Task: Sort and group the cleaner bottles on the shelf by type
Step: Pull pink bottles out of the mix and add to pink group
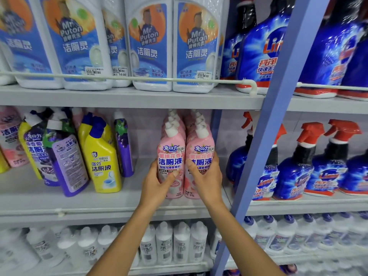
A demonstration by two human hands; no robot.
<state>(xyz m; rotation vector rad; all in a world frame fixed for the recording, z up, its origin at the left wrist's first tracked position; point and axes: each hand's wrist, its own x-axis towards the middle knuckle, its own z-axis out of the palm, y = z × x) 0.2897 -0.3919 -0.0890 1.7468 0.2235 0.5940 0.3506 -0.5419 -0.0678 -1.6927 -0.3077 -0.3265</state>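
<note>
Purple bottle (pixel 67 162): tilted on the middle shelf (pixel 39 198), just beside the yellow bottle (pixel 101 162).
Left hand (pixel 157 182): wrapped round the left pink bottle (pixel 171 154).
Right hand (pixel 205 178): clasping the right pink bottle (pixel 200 148), both upright, side by side.

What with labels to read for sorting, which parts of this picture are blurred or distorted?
Head view: pink bottles in the left hand and right hand are sharp, labels legible; white bottles at the bottom are blurred; the blue post leans from wide-angle distortion.
</note>
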